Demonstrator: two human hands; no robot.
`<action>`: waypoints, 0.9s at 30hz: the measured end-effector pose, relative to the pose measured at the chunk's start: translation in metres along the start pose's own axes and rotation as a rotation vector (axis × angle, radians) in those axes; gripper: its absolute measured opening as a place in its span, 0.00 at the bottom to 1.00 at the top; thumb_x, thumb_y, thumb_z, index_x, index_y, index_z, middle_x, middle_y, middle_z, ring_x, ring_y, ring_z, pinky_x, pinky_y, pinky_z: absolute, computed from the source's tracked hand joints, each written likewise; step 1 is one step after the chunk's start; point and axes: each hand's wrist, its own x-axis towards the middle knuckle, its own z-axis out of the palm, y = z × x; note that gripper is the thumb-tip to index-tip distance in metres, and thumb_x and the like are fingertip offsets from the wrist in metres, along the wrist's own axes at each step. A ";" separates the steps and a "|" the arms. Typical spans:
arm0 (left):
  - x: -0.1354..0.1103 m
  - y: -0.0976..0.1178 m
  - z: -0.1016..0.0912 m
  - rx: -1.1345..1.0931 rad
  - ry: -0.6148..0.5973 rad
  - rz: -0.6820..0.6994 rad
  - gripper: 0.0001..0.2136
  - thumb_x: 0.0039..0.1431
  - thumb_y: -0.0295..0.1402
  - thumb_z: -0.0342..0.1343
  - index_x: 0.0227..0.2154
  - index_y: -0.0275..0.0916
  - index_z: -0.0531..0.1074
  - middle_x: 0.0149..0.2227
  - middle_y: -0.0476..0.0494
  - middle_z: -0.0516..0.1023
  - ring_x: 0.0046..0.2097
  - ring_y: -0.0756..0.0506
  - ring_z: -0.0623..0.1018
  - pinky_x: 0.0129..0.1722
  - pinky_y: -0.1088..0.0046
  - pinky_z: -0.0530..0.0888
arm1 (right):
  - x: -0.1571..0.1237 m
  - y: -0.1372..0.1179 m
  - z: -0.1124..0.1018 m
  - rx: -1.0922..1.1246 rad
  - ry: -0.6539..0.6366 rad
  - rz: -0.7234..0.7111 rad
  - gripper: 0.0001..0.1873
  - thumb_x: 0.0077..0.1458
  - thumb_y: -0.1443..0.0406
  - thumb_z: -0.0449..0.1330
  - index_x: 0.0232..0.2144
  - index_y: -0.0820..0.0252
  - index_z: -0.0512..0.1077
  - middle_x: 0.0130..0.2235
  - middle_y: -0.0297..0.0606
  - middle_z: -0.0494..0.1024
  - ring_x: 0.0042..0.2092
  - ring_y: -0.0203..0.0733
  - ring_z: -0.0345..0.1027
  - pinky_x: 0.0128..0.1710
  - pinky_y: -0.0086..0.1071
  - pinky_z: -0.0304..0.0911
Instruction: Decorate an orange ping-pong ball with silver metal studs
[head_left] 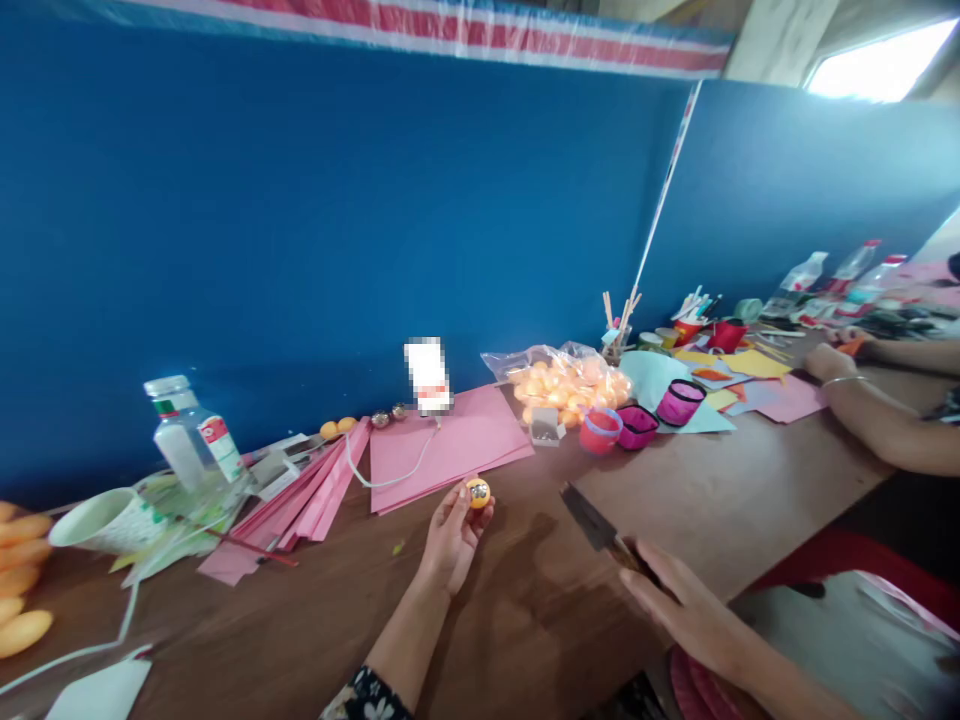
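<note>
Between the thumb and fingers of my left hand (pixel 453 545) is a small orange ball (pixel 478 493). A shiny, metallic-looking patch shows on the side of the ball facing me. My right hand (pixel 686 605) is closed around the brown handle of a knife (pixel 592 518). Its dark, broad blade points up and left, just above or on the brown table (pixel 525 620); I cannot tell which. Ball and blade are apart. Beyond my left hand lie pink paper sheets (pixel 450 445).
Behind are a clear bag of orange balls (pixel 566 385), a small grey box (pixel 547 428) and pink and red cups (pixel 637 425). On the left stand a glass bottle (pixel 187 435) and a tipped paper cup (pixel 105 530). Another person's arm (pixel 877 410) rests at the right.
</note>
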 end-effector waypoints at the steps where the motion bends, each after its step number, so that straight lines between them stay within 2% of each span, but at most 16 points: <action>1: 0.000 0.000 0.000 0.002 0.003 -0.002 0.13 0.45 0.33 0.59 0.37 0.37 0.72 0.31 0.45 0.76 0.33 0.50 0.76 0.33 0.76 0.73 | 0.001 -0.017 0.008 0.150 -0.040 0.039 0.18 0.56 0.56 0.43 0.41 0.61 0.61 0.24 0.34 0.67 0.26 0.37 0.64 0.26 0.30 0.61; 4: -0.001 0.000 -0.001 0.016 0.026 -0.025 0.12 0.45 0.34 0.59 0.34 0.36 0.72 0.29 0.45 0.76 0.30 0.51 0.75 0.29 0.79 0.72 | 0.005 -0.060 0.022 0.454 -0.147 0.006 0.19 0.57 0.55 0.42 0.43 0.62 0.58 0.20 0.27 0.60 0.20 0.31 0.56 0.23 0.26 0.57; 6: -0.001 0.000 -0.001 0.031 0.047 -0.034 0.13 0.46 0.36 0.58 0.34 0.35 0.72 0.28 0.46 0.75 0.28 0.52 0.75 0.27 0.80 0.71 | 0.007 -0.078 0.026 0.492 -0.171 -0.029 0.18 0.56 0.55 0.44 0.42 0.62 0.59 0.20 0.27 0.59 0.19 0.29 0.53 0.20 0.24 0.55; 8: -0.001 -0.001 -0.001 0.040 0.053 -0.037 0.12 0.46 0.36 0.58 0.33 0.35 0.72 0.27 0.46 0.75 0.27 0.53 0.74 0.26 0.81 0.71 | 0.008 -0.087 0.028 0.460 -0.143 -0.060 0.17 0.56 0.55 0.46 0.40 0.61 0.60 0.22 0.28 0.61 0.19 0.29 0.53 0.19 0.24 0.54; 12: -0.001 -0.002 -0.001 0.040 0.004 -0.021 0.10 0.47 0.37 0.57 0.31 0.36 0.72 0.27 0.47 0.75 0.29 0.53 0.75 0.28 0.80 0.70 | 0.009 -0.091 0.034 0.425 -0.099 -0.087 0.17 0.54 0.55 0.48 0.41 0.60 0.61 0.27 0.33 0.66 0.19 0.28 0.54 0.18 0.24 0.54; 17: -0.003 -0.001 -0.002 0.051 -0.053 -0.027 0.13 0.50 0.37 0.55 0.38 0.38 0.70 0.26 0.48 0.73 0.28 0.53 0.74 0.27 0.81 0.70 | 0.010 -0.092 0.038 0.437 -0.193 -0.041 0.17 0.55 0.54 0.46 0.39 0.61 0.60 0.20 0.27 0.60 0.17 0.27 0.51 0.15 0.22 0.49; 21: -0.004 0.000 -0.001 0.052 -0.057 -0.018 0.15 0.51 0.36 0.54 0.43 0.41 0.68 0.28 0.48 0.74 0.27 0.54 0.74 0.26 0.81 0.71 | 0.007 -0.092 0.036 0.454 -0.173 -0.058 0.16 0.56 0.54 0.45 0.37 0.61 0.59 0.20 0.26 0.58 0.18 0.27 0.51 0.17 0.22 0.51; 27: -0.004 0.000 -0.001 0.032 -0.081 -0.018 0.16 0.51 0.34 0.54 0.44 0.39 0.68 0.30 0.47 0.75 0.30 0.53 0.75 0.30 0.80 0.72 | 0.006 -0.090 0.039 0.448 -0.182 -0.049 0.16 0.56 0.54 0.45 0.35 0.61 0.59 0.20 0.26 0.58 0.18 0.27 0.51 0.16 0.22 0.50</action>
